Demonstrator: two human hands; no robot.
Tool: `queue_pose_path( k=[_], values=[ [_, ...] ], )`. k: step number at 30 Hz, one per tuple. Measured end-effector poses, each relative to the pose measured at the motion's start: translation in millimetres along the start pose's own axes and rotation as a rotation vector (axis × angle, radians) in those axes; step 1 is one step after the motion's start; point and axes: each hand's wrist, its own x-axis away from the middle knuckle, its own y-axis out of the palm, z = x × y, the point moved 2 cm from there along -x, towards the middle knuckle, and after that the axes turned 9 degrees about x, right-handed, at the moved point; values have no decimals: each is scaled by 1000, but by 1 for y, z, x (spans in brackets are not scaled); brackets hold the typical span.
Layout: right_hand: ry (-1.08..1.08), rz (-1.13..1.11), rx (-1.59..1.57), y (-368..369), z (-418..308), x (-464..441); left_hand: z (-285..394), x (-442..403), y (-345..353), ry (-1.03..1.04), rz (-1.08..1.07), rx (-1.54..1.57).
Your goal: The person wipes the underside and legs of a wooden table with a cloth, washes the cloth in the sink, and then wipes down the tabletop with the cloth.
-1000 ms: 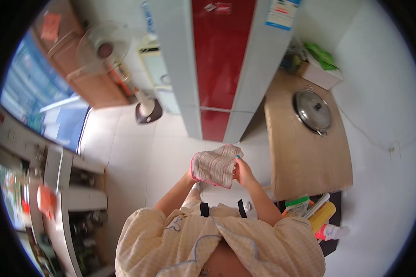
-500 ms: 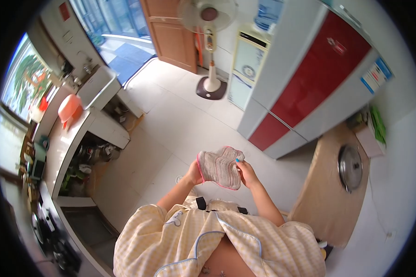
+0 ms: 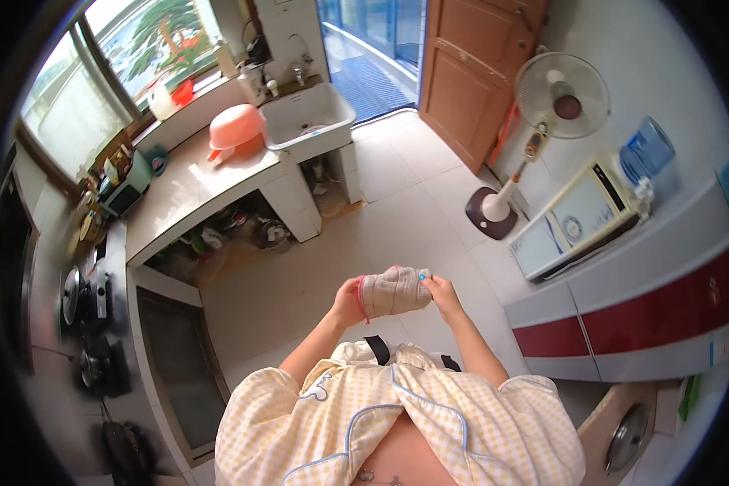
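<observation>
Between my hands, in front of my waist, is a greyish-beige cloth (image 3: 395, 292) with pink edging, bunched or folded into a compact shape. My left hand (image 3: 349, 301) grips its left end, fingers closed near the pink edge. At the upper right end, my right hand (image 3: 443, 293) pinches the cloth, and a blue thumbnail shows on top. Fingers underneath the cloth are hidden.
A counter (image 3: 188, 193) runs along the left, with an orange basin (image 3: 237, 128) beside a white sink (image 3: 320, 138). A stove (image 3: 97, 324) stands nearer left. To the right are a standing fan (image 3: 502, 194), a water dispenser (image 3: 571, 223) and a fridge (image 3: 624, 332).
My view has turned left toward the counter and sink. The cloth, spread flatter before, is now more bunched or folded; both hands still hold it.
</observation>
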Motion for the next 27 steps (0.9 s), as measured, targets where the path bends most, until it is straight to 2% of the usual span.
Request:
queue_pose_path(
  k=[1,3,5,7,11,16,19,22,23,25,27],
  values=[
    [9,-22,2,11,-4,-17,15,6,-1,24,49,99],
    [-38,-159,23,33,-9,-51,36,18,0,46,-10,116],
    [-37,-265,40,48,-9,-75,55,24,-6,178,-49,117],
    [-47,-371,60,62,-10,-97,66,25,-33,257,157,-37],
    [81,-520,59,84,-21,-138,89,4,-54,312,151,-74],
    [-13,-530,-45,100,-33,-239,147,-49,-57,338,188,-46],
    [13,-525,47,97,-51,-314,206,-95,-44,452,223,59],
    [-38,-533,133,88,-70,-389,269,-135,-35,596,360,-161],
    [-15,-515,27,84,-81,-406,288,-148,-35,588,370,-167],
    [64,-497,-102,71,-100,-441,328,-174,-10,628,269,-190],
    [54,-422,-48,58,-107,-479,360,-200,-12,670,161,-185]
  ],
)
